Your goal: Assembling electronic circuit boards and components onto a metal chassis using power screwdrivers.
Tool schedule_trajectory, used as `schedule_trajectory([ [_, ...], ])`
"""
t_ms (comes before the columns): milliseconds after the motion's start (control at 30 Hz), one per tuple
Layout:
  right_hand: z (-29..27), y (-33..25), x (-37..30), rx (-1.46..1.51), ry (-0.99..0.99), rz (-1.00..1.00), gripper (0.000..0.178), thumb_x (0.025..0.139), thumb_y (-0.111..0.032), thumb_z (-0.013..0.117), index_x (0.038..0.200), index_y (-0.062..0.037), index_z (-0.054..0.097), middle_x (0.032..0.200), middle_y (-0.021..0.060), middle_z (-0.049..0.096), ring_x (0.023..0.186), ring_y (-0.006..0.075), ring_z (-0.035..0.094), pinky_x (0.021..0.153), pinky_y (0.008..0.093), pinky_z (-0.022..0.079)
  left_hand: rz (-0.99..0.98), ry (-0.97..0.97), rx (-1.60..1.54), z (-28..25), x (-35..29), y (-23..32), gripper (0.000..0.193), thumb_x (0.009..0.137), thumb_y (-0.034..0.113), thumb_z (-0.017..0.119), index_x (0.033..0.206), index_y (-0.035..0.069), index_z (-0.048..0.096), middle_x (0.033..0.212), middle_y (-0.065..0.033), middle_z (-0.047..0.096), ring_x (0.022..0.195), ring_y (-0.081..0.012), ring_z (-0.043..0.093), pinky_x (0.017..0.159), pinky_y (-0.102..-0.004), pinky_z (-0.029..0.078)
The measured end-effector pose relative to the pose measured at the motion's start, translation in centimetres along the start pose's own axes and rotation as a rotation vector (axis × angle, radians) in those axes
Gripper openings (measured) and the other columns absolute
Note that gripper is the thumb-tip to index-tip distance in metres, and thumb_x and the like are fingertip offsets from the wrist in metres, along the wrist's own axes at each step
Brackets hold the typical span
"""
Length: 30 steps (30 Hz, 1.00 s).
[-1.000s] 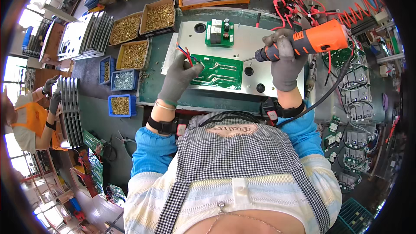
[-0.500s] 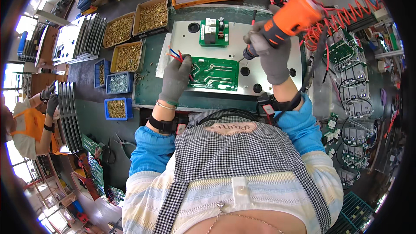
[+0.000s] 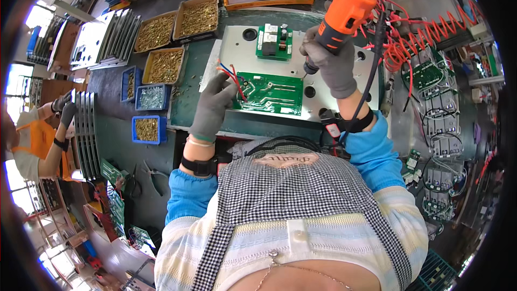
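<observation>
The right hand [image 3: 333,62], in a grey glove, is wrapped tight around the grip of an orange electric screwdriver [image 3: 344,11]. The tool's long axis runs from its orange body at about 1 o'clock down to its tip at about 7 o'clock, and the tip sits just off the upper right corner of the large green circuit board [image 3: 269,92], at or very near the board's edge; whether the bit is already seated in a screw I cannot tell. A red coiled cable [image 3: 425,40] trails from the tool toward 3 o'clock.

The left hand [image 3: 214,105], also gloved, lies at the board's left end with its fingers loosely spread and resting at the edge, where red and blue wires [image 3: 232,75] rise between the fingertips; it seems to steady the board and wires rather than pinch them, though the grip is not clear. From this hand the board stretches away toward 3 o'clock, its long axis running left to right across the metal plate [image 3: 323,105] beneath it.

So the right hand is the nearer one to the corner being worked, and the left hand is at the opposite end. A smaller green board [image 3: 274,41] sits on the plate at 12 o'clock from the large one. Trays of brass screws [image 3: 164,64] stand on the worktop [image 3: 186,102] toward 10 o'clock.
</observation>
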State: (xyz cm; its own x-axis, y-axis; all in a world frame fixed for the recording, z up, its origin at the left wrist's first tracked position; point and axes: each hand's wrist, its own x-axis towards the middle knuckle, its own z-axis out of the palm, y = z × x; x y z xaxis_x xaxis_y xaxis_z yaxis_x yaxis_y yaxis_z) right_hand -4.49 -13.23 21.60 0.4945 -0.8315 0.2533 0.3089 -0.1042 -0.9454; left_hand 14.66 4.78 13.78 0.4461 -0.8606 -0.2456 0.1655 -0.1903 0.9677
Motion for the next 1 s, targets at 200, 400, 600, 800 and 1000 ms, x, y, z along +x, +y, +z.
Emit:
schedule_trajectory([
  [200,1.2,-4.7,0.7,0.229,-0.277,-0.188,0.016,0.083,-0.015,0.048,0.09,-0.0011,0.054,0.081,0.0085,0.056,0.076,0.0186,0.059,0.072,0.0353,0.049,0.594,0.05,0.719,-2.6,-4.6,-0.5,0.024,0.08,-0.001,0.068,0.102,-0.009,0.059,0.104,-0.0148,0.064,0.096,-0.0184,0.064,0.081,-0.0253,0.05],
  [400,6.5,-3.6,-1.2,0.497,-0.204,-0.19,0.054,0.087,-0.022,0.051,0.135,-0.0065,0.031,0.083,0.0101,0.055,0.072,0.0205,0.058,0.072,0.0446,0.051,-0.246,-0.208,-0.695,-0.6,-4.7,-1.1,0.03,0.096,0.023,0.05,0.112,-0.002,0.048,0.082,-0.0018,0.05,0.065,-0.0083,0.047,0.051,-0.0163,0.04],
  [600,8.5,-1.7,-2.9,0.5,-0.232,-0.156,0.057,0.086,-0.015,0.054,0.137,-0.0061,0.03,0.086,0.0096,0.058,0.07,0.0181,0.058,0.072,0.0427,0.051,-0.215,-0.24,-0.893,-0.5,-4.9,-1.5,0.039,0.092,0.032,0.056,0.113,0.0,0.049,0.081,-0.0001,0.048,0.065,-0.0069,0.044,0.052,-0.0162,0.038],
  [800,8.6,-1.4,-3.2,0.491,-0.176,-0.217,0.057,0.086,-0.013,0.054,0.137,-0.0059,0.029,0.085,0.0086,0.058,0.071,0.0177,0.058,0.072,0.0419,0.052,-0.202,-0.263,-0.894,-0.3,-5.0,-1.8,0.046,0.091,0.03,0.058,0.123,-0.001,0.047,0.091,-0.0025,0.052,0.078,-0.0099,0.05,0.059,-0.0176,0.042],
  [1000,8.5,-1.4,-3.8,0.476,-0.113,-0.195,0.059,0.085,-0.016,0.055,0.137,-0.006,0.029,0.084,0.0088,0.058,0.072,0.0194,0.059,0.072,0.0438,0.052,-0.142,-0.373,-0.789,-0.7,-4.7,-2.2,0.047,0.092,0.032,0.056,0.123,-0.002,0.046,0.091,-0.0019,0.052,0.075,-0.009,0.049,0.057,-0.018,0.04],
])
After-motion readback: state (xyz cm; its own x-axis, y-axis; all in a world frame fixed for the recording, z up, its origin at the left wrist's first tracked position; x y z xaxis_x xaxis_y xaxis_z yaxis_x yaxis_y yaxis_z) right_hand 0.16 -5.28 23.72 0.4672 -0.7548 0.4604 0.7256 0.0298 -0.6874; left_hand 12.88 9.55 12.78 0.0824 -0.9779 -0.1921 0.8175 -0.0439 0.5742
